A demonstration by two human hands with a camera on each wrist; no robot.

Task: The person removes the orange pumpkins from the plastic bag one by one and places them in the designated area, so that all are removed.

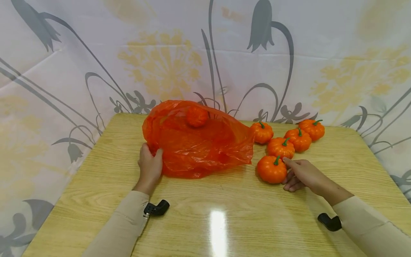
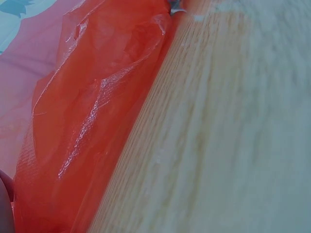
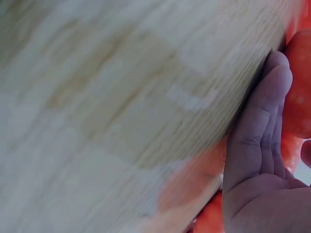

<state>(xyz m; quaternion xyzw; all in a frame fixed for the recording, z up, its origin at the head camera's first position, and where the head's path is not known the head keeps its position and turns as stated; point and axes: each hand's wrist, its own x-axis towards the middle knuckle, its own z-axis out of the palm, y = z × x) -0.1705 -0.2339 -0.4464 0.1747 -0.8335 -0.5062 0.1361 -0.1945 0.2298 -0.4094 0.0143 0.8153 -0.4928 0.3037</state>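
A translucent orange-red plastic bag (image 1: 199, 150) lies spread on the table, its mouth toward the right. My left hand (image 1: 150, 165) holds the bag's left end, the thumb over the plastic; the other fingers are mostly hidden. One small orange pumpkin (image 1: 197, 116) shows through the film at the back of the bag. My right hand (image 1: 303, 175) is at the right side of the nearest pumpkin (image 1: 271, 170), thumb near its green stem. In the right wrist view the fingers (image 3: 260, 121) lie nearly straight along a pumpkin (image 3: 299, 92).
Several more pumpkins stand close together behind the right hand: one beside the bag's mouth (image 1: 262, 132), one in the middle (image 1: 281, 148), others further right (image 1: 311, 129). The wooden table (image 1: 179, 221) ends at a flower-patterned cloth (image 1: 192, 46).
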